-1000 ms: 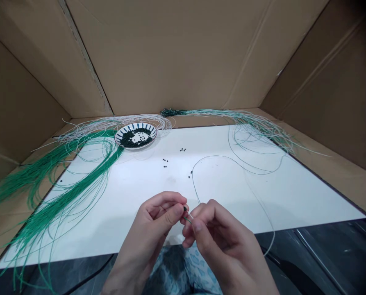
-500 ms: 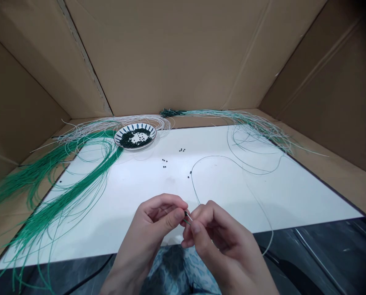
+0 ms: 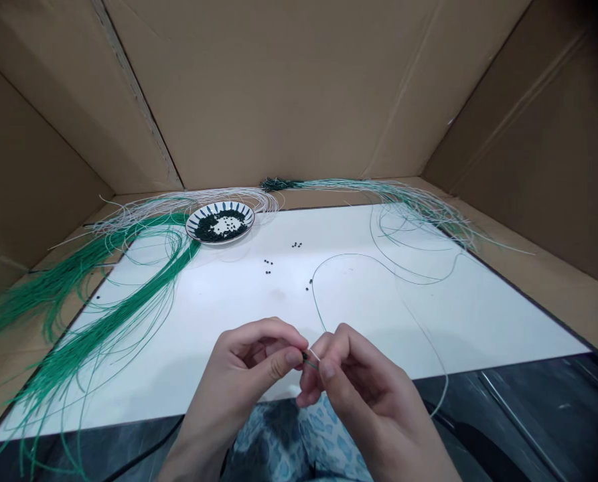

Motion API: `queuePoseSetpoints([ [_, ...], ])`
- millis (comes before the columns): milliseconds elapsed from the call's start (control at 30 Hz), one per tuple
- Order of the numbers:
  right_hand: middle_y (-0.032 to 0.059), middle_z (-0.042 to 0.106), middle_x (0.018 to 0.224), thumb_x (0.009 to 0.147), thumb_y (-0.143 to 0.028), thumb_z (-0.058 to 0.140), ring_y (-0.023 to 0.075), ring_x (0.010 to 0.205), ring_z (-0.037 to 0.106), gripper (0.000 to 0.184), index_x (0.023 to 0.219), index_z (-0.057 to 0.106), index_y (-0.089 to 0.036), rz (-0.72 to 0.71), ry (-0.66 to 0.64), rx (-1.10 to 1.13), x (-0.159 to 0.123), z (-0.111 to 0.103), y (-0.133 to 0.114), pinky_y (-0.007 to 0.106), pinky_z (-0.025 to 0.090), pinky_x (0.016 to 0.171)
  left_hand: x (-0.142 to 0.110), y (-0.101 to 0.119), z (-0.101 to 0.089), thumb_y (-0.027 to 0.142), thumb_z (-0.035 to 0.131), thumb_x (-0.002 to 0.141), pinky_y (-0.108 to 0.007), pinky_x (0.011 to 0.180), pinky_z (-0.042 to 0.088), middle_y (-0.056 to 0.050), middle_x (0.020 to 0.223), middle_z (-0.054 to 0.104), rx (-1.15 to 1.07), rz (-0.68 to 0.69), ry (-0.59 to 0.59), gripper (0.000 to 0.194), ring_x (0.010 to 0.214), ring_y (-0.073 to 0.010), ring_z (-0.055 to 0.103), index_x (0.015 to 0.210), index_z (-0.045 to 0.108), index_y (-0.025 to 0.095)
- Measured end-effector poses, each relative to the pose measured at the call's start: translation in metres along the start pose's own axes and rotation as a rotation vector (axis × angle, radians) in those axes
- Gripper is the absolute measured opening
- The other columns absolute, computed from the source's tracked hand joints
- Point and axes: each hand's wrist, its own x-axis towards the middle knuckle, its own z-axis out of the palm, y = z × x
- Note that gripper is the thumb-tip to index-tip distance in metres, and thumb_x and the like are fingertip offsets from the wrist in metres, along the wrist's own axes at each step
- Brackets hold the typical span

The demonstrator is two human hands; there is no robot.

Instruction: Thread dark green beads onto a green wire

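Observation:
Near the front edge of the white board, my left hand (image 3: 261, 365) pinches a small black bead (image 3: 305, 355) between thumb and forefinger. My right hand (image 3: 361, 381), close beside it, grips a thin white wire (image 3: 315, 355) in its fingertips. That wire's tip points up and left, just right of the bead and seemingly apart from it. A short stretch of green wire (image 3: 309, 363) runs between the bead and my right fingers. Behind my right hand, a green strand (image 3: 319, 311) loops away over the board. My fingertips partly hide the bead.
Loose black beads (image 3: 268, 262) lie scattered on the white board (image 3: 218, 301). A striped plate (image 3: 191, 224) of dark beads stands at the back left, beside green wire bundles (image 3: 128, 301). White and green wires (image 3: 419, 207) lie back right. Cardboard walls (image 3: 299, 87) enclose the board.
The white wire's tip has come away from the bead and now shows free above it. My right hand has shifted slightly right; my left hand still pinches the bead.

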Motion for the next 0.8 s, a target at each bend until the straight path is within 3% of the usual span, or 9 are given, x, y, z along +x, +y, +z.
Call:
queuePoseSetpoints([
  [233,-0.0027,0.06,0.072,0.085,-0.056,0.073,0.0143,0.071,0.059,0.04,0.07,0.059,-0.022,-0.025,-0.031,0.033,-0.001,-0.002,0.006,0.025,0.047,0.069,0.0,0.0,-0.001,0.034,0.093,0.069,-0.01,0.061,0.049,0.003,0.065,0.074,-0.008,-0.011,-0.014,0.014,0.063,-0.007,0.066,0.071,0.083,0.024],
  [467,-0.003,0.059,0.074,0.083,-0.034,0.071,0.015,0.074,0.056,0.029,0.067,0.051,-0.022,-0.004,-0.025,-0.033,0.0,0.0,-0.002,0.026,0.045,0.072,-0.003,0.001,-0.007,0.02,0.086,0.078,-0.011,0.059,0.051,0.003,0.07,0.074,0.029,-0.013,-0.102,0.005,0.064,-0.0076,0.066,0.08,0.083,0.025],
  [800,-0.0037,0.061,0.082,0.083,-0.024,0.064,0.0144,0.077,0.059,0.019,0.068,0.052,-0.023,-0.103,-0.001,-0.224,0.003,-0.01,-0.011,0.024,0.046,0.071,-0.005,0.002,-0.01,0.01,0.074,0.085,-0.013,0.074,0.052,0.004,0.084,0.074,0.434,0.229,-0.035,0.021,0.081,-0.0106,0.066,0.086,0.079,0.03],
])
